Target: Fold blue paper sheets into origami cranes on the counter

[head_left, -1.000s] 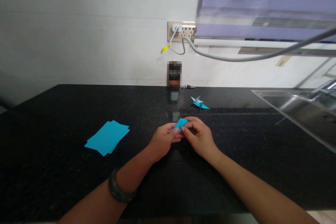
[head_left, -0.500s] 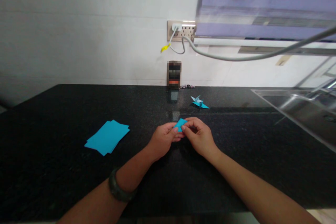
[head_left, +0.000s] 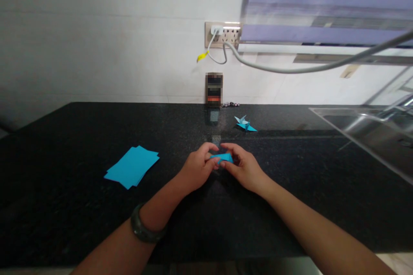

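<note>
Between my two hands is a small piece of folded blue paper (head_left: 225, 157), held just above the dark countertop. My left hand (head_left: 200, 164) has its thumb and fingers closed on the paper's left end. On the right end, my right hand (head_left: 245, 164) grips it with the thumb at the near side and the fingers curled behind. The paper looks narrow and tilted from here, and its lower layers are hidden by my thumbs. Farther back lie folded paper cranes (head_left: 245, 124), light and bright blue. A stack of blue paper sheets (head_left: 132, 166) rests to the left.
Against the wall leans a phone (head_left: 214, 90), its screen blurred out, with a beaded strap (head_left: 231, 105) beside it. A metal sink (head_left: 361, 133) is set into the countertop (head_left: 80, 223) at the right. A grey cable (head_left: 290, 69) hangs from the wall socket (head_left: 231, 35).
The folded paper has turned from a diamond shape facing up to a narrow strip. My fingers have shifted from pinching its middle to holding its two ends.
</note>
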`<action>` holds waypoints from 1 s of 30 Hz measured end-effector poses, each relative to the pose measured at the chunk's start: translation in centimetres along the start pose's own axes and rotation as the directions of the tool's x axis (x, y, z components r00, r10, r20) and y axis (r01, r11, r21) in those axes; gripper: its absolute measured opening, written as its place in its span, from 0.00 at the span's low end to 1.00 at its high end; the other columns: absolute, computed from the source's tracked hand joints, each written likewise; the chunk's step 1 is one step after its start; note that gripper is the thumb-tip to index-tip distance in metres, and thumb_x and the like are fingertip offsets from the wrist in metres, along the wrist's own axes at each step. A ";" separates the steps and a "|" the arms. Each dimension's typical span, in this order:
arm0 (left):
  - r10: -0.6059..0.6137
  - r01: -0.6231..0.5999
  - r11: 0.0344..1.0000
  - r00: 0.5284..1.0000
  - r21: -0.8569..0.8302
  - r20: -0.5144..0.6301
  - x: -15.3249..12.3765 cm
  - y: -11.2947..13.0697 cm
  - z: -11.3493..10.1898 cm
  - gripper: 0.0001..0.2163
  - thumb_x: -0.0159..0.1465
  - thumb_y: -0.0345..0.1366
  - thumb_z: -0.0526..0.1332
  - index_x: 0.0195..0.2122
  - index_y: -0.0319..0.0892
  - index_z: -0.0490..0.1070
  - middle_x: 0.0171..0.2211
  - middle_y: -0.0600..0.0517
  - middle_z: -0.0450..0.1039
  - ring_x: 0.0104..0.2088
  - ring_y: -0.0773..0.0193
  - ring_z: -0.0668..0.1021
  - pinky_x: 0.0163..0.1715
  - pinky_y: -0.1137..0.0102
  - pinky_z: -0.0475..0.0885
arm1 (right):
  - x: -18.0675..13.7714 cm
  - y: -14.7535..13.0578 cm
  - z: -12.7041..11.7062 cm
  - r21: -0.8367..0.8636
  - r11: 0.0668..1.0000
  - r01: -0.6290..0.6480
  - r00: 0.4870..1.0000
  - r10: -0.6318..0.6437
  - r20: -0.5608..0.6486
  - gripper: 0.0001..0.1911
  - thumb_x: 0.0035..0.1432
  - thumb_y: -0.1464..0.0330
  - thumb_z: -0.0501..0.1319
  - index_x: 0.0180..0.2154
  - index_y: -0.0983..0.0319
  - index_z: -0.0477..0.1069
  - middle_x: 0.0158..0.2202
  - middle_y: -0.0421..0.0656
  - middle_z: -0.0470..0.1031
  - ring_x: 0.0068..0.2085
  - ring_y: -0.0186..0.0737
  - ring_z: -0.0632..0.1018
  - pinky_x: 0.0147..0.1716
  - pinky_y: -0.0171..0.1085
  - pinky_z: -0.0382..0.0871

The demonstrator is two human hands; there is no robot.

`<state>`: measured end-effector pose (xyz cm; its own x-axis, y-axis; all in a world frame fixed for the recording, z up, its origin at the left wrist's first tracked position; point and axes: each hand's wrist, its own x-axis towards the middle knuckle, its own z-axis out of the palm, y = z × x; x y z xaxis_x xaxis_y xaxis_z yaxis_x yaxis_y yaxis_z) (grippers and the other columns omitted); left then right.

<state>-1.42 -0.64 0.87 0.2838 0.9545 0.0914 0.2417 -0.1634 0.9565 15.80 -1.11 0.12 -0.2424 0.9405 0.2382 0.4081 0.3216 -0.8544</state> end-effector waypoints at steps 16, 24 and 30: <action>-0.116 0.068 0.933 0.987 -0.353 -0.115 0.0 0.8 1.1 0.09 0.51 0.39 0.63 0.23 0.36 0.74 0.17 0.55 0.70 0.20 0.71 0.70 0.22 0.75 0.65 | -0.2 -0.8 1.2 0.265 0.963 -0.041 0.995 0.064 -0.080 0.15 0.46 0.64 0.63 0.39 0.62 0.70 0.32 0.43 0.74 0.30 0.36 0.73 0.30 0.35 0.68; -0.098 0.057 0.946 0.989 -0.319 -0.113 0.0 1.0 1.1 0.08 0.51 0.38 0.63 0.24 0.37 0.74 0.18 0.54 0.71 0.20 0.70 0.71 0.23 0.74 0.67 | 0.2 -0.6 0.4 0.251 0.967 -0.048 0.996 0.066 -0.064 0.14 0.52 0.62 0.58 0.38 0.61 0.77 0.29 0.43 0.75 0.27 0.34 0.71 0.28 0.35 0.66; -0.074 0.034 0.956 0.989 -0.291 -0.128 0.2 0.5 1.1 0.08 0.51 0.38 0.63 0.24 0.37 0.74 0.18 0.54 0.71 0.20 0.69 0.71 0.22 0.74 0.67 | 0.2 -0.6 0.4 0.238 0.971 -0.013 0.996 0.033 -0.081 0.12 0.51 0.65 0.60 0.36 0.60 0.78 0.25 0.41 0.71 0.26 0.32 0.69 0.27 0.34 0.64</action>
<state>-0.22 -0.81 1.05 0.1442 0.9880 0.0549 -0.0297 -0.0512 0.9982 15.16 -1.17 0.44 -0.1567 0.9565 0.2462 0.1903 0.2739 -0.9427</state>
